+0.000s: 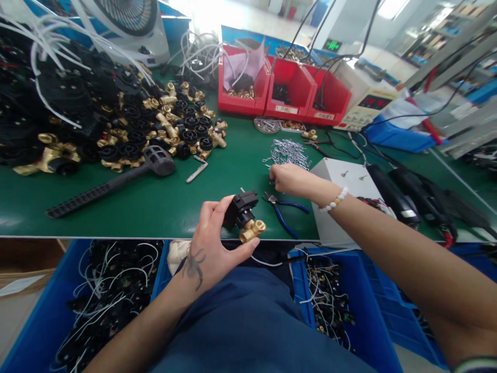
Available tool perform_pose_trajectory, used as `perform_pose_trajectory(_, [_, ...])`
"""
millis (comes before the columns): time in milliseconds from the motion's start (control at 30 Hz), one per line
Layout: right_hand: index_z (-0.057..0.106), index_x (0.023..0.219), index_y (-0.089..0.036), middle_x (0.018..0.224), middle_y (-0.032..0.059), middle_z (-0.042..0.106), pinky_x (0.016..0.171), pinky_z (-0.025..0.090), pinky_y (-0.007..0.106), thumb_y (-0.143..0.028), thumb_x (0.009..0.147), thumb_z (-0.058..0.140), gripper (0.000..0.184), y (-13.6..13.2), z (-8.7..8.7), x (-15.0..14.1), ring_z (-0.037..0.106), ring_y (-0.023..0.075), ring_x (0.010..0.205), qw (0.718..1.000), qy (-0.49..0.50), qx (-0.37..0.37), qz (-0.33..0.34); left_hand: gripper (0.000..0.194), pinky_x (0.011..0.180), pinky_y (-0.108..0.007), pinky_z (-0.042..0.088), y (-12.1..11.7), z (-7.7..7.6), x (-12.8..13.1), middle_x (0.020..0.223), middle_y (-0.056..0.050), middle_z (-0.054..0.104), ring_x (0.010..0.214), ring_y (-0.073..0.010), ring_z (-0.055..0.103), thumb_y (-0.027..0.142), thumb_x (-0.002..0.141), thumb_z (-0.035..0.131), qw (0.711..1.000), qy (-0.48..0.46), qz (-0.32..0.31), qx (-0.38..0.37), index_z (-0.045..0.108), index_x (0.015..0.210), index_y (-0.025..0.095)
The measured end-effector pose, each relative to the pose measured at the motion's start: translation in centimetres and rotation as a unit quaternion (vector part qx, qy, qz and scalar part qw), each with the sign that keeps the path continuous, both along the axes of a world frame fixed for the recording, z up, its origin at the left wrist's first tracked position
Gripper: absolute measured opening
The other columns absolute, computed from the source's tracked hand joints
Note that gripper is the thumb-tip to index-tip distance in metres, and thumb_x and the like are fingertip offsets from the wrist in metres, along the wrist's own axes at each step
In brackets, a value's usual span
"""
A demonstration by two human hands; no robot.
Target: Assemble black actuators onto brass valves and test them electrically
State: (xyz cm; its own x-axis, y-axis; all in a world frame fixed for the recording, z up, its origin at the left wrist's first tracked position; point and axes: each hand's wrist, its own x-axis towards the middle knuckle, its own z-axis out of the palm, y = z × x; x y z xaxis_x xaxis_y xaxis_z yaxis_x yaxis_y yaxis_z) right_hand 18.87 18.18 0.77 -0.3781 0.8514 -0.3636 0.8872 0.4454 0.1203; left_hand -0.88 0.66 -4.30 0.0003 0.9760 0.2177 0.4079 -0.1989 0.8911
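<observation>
The left hand (pixel 212 228) is clamped around a black-and-brass valve assembly (pixel 244 207), thumb under the brass end and fingers against the black housing, right at the near edge of the green bench (pixel 217 181). The right hand (pixel 293 180) is curled down at the near side of a loose pile of small metal spring clips (pixel 288 151); its fingertips are mostly hidden, so whether they are apart or pinching a clip cannot be told. A slackened left grip could drop the valve over the bench edge, and a white cable (pixel 267 263) hanging below (its far connection is unclear) might snag if it belongs to the piece. The clips lie heaped over one another, so a careless pinch could lift several or scatter them, while the blue-handled pliers (pixel 286 210), lying just nearer than the right hand, could be knocked by the wrist. Farther off, the red bins (pixel 285 98) bear white labels (pixel 286 110) too small to read; the bench power supply (pixel 368 101) shows red digits, likewise not legible with certainty.
</observation>
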Motion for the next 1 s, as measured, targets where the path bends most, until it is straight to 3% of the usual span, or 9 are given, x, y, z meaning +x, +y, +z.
perform_pose_trajectory(100, [0.073,0.113,-0.007,0.108,0.0172,0.075,0.077,0.049,0.028,-0.009,0.079,0.067,0.034,0.1,-0.5,-0.7,0.07,0.0273,0.102,1.0,-0.004,-0.012,-0.01,0.069,0.098,-0.047,0.058,0.0,0.0,0.0,0.117,-0.006,0.051,0.107,-0.0239,0.063,0.038,0.077,0.077,1.0,0.009,0.004,0.008,0.047,0.138,0.025])
perform_pose_trajectory(233, [0.076,0.102,-0.008,0.103,0.0166,0.076,0.081,0.052,0.031,-0.009,0.079,0.066,0.025,0.6,0.8,-0.4,0.07,0.0291,0.102,0.998,0.012,-0.05,-0.036,0.07,0.097,-0.046,0.059,0.0,-0.1,-0.1,0.117,-0.006,0.05,0.106,-0.023,0.063,0.038,0.077,0.077,1.0,0.009,0.0,0.003,0.047,0.139,0.024])
perform_pose_trajectory(433, [0.076,0.086,-0.014,0.079,0.0053,0.076,0.073,0.06,0.027,-0.007,0.085,0.063,0.015,0.8,2.2,1.5,0.073,0.017,0.074,0.974,0.096,-0.168,-0.118,0.07,0.096,-0.045,0.059,0.1,-0.3,-0.2,0.116,-0.005,0.05,0.105,-0.0226,0.064,0.037,0.077,0.077,1.0,0.007,0.0,0.009,0.047,0.139,0.025])
perform_pose_trajectory(533, [0.075,0.081,-0.013,0.074,0.0061,0.074,0.074,0.061,0.031,-0.004,0.084,0.063,0.015,1.1,1.8,1.9,0.073,0.018,0.072,0.963,0.164,-0.137,-0.162,0.069,0.097,-0.045,0.059,0.2,-0.4,-0.2,0.116,-0.006,0.05,0.107,-0.0233,0.063,0.038,0.078,0.076,1.0,0.013,0.003,0.018,0.047,0.139,0.025])
perform_pose_trajectory(633, [0.075,0.094,-0.013,0.08,0.0061,0.074,0.083,0.06,0.033,-0.009,0.09,0.059,0.017,0.5,2.1,1.5,0.073,0.0179,0.078,0.954,0.242,-0.061,-0.167,0.069,0.098,-0.045,0.059,0.1,-0.5,-0.2,0.117,-0.005,0.05,0.109,-0.023,0.063,0.039,0.079,0.076,1.0,0.004,0.004,0.019,0.047,0.14,0.025])
perform_pose_trajectory(700, [0.074,0.1,-0.013,0.082,0.005,0.074,0.084,0.06,0.033,-0.013,0.092,0.06,0.016,-1.0,2.8,0.9,0.071,0.016,0.078,0.923,0.352,-0.038,-0.152,0.07,0.098,-0.043,0.059,-0.1,-0.7,-0.2,0.117,-0.005,0.05,0.109,-0.0222,0.062,0.039,0.079,0.077,1.0,-0.01,0.006,0.017,0.046,0.141,0.026])
perform_pose_trajectory(833, [0.07,0.102,-0.016,0.081,0.001,0.072,0.075,0.06,0.029,-0.019,0.087,0.07,0.015,-6.3,4.3,-0.5,0.069,0.0129,0.072,0.818,0.563,-0.057,-0.104,0.071,0.094,-0.04,0.06,-0.5,-0.7,-0.3,0.115,-0.004,0.049,0.106,-0.0201,0.061,0.04,0.08,0.077,0.999,-0.017,0.019,0.028,0.046,0.143,0.027])
perform_pose_trajectory(900, [0.069,0.096,-0.018,0.081,0.0,0.071,0.073,0.059,0.027,-0.022,0.088,0.071,0.01,-8.8,4.8,-1.1,0.069,0.0119,0.071,0.794,0.596,-0.073,-0.093,0.072,0.093,-0.038,0.06,-0.8,-0.3,-0.4,0.113,-0.004,0.048,0.105,-0.0197,0.06,0.04,0.08,0.077,0.999,-0.003,0.027,0.047,0.047,0.144,0.026])
perform_pose_trajectory(1000, [0.071,0.089,-0.019,0.081,-0.0003,0.072,0.073,0.059,0.026,-0.025,0.09,0.07,0.006,-11.4,5.2,-1.8,0.069,0.0119,0.073,0.79,0.603,-0.076,-0.077,0.072,0.09,-0.035,0.061,-1.1,0.6,-0.5,0.111,-0.003,0.048,0.104,-0.0192,0.058,0.039,0.079,0.076,0.997,0.021,0.033,0.073,0.048,0.143,0.024])
